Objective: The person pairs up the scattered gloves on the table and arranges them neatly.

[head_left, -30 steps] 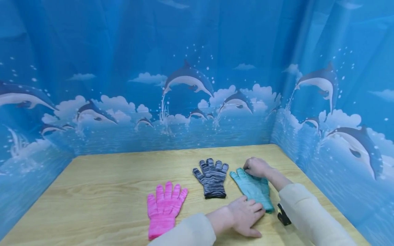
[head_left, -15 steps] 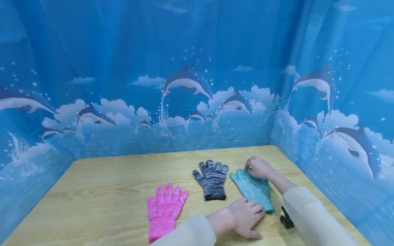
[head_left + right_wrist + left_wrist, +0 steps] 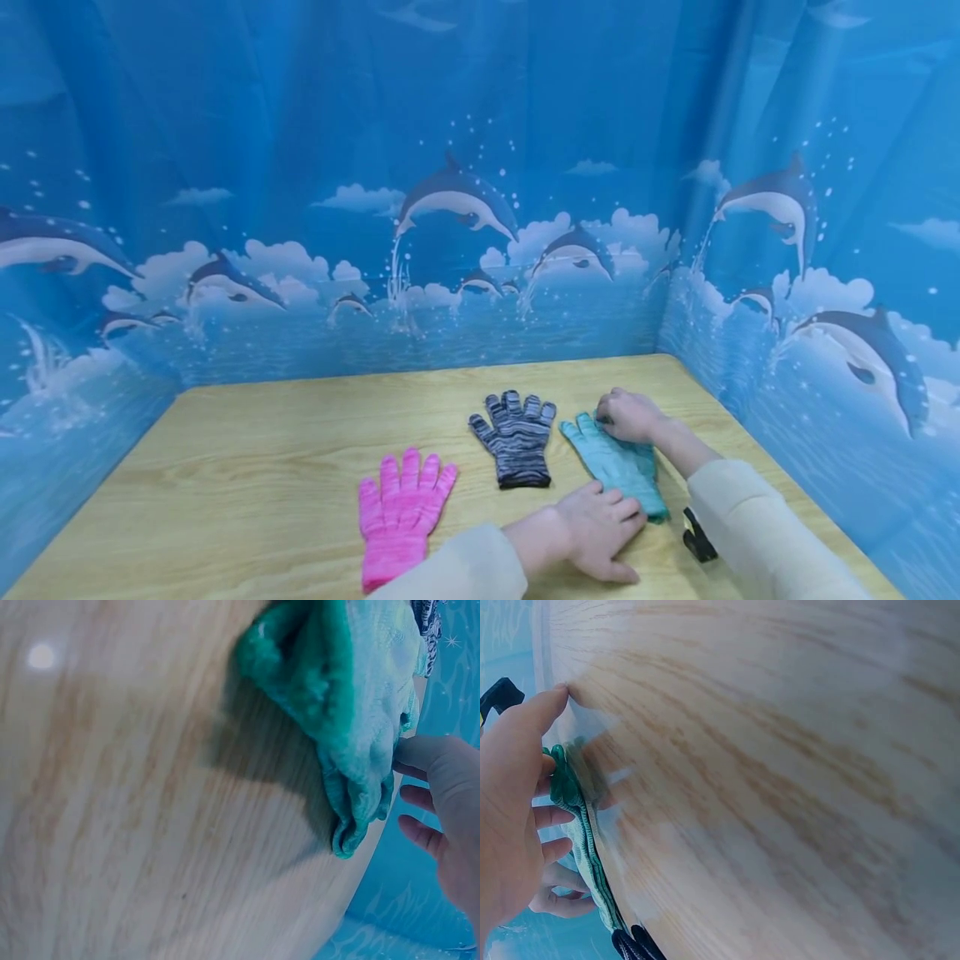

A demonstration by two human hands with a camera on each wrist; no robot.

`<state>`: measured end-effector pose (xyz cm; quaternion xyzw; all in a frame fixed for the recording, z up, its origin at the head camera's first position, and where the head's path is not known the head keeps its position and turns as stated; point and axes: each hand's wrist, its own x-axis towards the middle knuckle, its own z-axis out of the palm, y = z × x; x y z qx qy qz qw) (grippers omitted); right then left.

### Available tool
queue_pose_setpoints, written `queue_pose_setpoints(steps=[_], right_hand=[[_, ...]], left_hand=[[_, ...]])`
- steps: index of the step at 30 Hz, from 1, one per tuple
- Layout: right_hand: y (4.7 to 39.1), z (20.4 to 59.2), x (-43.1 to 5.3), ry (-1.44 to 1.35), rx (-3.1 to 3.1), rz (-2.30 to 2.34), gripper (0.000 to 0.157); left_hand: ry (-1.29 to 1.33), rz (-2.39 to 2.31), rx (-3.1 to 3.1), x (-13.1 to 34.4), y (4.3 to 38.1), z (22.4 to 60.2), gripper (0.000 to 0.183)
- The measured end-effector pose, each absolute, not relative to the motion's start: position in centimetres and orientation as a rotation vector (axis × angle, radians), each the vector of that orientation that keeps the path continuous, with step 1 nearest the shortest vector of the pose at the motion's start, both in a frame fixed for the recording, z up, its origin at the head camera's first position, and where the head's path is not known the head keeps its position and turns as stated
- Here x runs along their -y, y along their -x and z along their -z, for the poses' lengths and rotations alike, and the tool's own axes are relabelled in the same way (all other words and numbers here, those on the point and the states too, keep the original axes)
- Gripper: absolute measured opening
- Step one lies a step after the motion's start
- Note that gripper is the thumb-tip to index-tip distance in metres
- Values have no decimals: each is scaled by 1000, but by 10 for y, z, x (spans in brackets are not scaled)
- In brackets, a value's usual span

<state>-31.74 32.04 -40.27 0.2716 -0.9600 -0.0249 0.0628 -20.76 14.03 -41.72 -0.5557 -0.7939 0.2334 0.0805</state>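
A teal knit glove (image 3: 619,463) lies on the table at the right, its fingers pointing away from me. My left hand (image 3: 597,530) rests by its cuff with fairly straight fingers touching the cuff's edge; the thumb reaches down to the tabletop in the left wrist view. At the far end, my right hand (image 3: 628,414) has its fingers curled and pinches the glove around its finger part, covering some of the glove's fingers. In the right wrist view the thumb (image 3: 424,754) presses against the teal fabric, and the cuff stands slightly raised off the wood.
A black-and-grey striped glove (image 3: 522,442) lies flat left of the teal one. Nearer me and further left is a pink glove (image 3: 405,512). A small black object (image 3: 698,536) sits by my right sleeve. Blue dolphin-print curtains (image 3: 420,333) border the wooden table (image 3: 247,467).
My right hand has shifted slightly at the teal glove's fingers, its fingers more tucked in. My left hand stays at the cuff. The head view has tilted a little.
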Motion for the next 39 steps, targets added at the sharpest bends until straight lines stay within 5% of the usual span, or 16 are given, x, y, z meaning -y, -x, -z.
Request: queue_pose_setpoints(steps=[39], right_hand=[[333,386,-295,-869,3095,-185,15]], left_hand=[[1687,-700,2383,-140,209,417,72]])
